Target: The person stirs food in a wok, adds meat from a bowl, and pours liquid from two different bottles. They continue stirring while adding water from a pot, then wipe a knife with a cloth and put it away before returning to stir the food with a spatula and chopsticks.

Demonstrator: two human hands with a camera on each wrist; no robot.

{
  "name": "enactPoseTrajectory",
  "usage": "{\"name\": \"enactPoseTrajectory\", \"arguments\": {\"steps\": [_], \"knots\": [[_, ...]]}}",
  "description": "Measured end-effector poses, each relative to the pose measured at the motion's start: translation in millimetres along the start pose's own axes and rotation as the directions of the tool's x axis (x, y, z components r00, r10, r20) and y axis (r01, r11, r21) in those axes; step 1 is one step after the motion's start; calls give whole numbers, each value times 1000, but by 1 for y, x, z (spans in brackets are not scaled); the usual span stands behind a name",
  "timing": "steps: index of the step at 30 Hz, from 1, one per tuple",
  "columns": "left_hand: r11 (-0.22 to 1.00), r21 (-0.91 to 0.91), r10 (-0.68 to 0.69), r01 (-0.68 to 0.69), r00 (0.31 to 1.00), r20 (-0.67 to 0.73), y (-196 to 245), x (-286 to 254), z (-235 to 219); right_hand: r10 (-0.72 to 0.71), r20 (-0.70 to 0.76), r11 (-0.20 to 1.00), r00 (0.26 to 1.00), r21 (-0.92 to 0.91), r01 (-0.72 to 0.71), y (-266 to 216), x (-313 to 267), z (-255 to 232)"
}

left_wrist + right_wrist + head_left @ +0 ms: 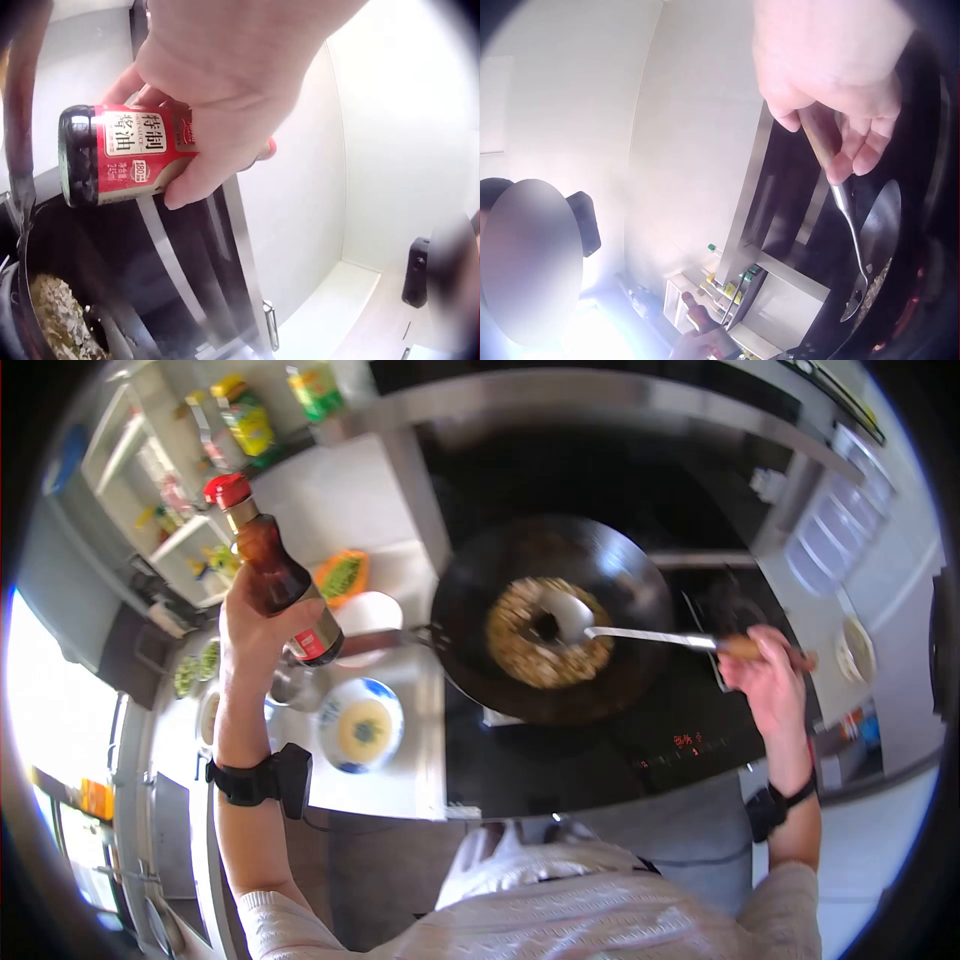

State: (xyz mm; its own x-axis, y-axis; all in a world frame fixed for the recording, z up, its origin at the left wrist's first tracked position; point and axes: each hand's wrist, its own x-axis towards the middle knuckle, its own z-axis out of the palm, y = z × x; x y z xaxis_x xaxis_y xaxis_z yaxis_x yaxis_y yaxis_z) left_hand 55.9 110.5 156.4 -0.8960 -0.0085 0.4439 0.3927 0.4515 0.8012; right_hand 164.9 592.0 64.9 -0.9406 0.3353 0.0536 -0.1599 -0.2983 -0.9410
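The person's left hand (255, 625) is wrapped around the lower part of a dark sauce bottle (275, 570), fingers curled over its red label, and holds it upright above the white counter (330, 490), left of the wok (550, 615). The red cap (227, 489) is on, so no sauce seems to be poured yet. The right hand (765, 675) grips the wooden end of a metal ladle (590, 625), fingers closed around the handle; the bowl of the ladle rests in the wok, on the food (545, 635). This food looks like fried rice, pushed into a ring with a bare spot in the middle. The cooking seems well advanced; the seasoning step is probably what is left. 1 blue-rimmed bowl (362, 725) stands on the counter near the wok.
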Motion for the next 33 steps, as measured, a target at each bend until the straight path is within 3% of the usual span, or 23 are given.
{"name": "enactPoseTrajectory", "arguments": {"steps": [3,5,7,9,11,19,21,26,31,33], "knots": [[999,22,35,-33,994,-106,11,32,-45,0,-44,999,999,-38,-1,1,-2,2],[996,90,-16,29,990,-141,11,65,-76,-4,-126,997,992,-80,-6,3,-3,7],[995,102,36,-16,979,-200,-1,105,-100,-11,-144,993,990,-114,-6,3,-5,12],[959,270,163,-87,948,-273,-15,152,-121,-22,-210,994,978,-107,0,5,-8,22],[962,264,160,-76,937,-312,-19,196,-130,-44,-233,993,971,-121,16,8,-10,28],[957,274,191,-93,913,-360,-52,334,-104,-76,-413,988,908,-152,14,17,-23,65],[921,389,152,9,912,-381,-61,346,-86,-82,-429,985,900,-175,6,17,-25,69],[869,491,122,54,940,-320,-89,361,-56,-96,-459,984,883,-177,15,17,-28,75],[862,506,128,43,946,-299,-97,361,-55,-107,-475,984,873,-178,24,15,-30,80],[935,353,63,25,970,-235,-94,368,-65,-101,-469,985,878,-170,23,14,-29,81]]}}
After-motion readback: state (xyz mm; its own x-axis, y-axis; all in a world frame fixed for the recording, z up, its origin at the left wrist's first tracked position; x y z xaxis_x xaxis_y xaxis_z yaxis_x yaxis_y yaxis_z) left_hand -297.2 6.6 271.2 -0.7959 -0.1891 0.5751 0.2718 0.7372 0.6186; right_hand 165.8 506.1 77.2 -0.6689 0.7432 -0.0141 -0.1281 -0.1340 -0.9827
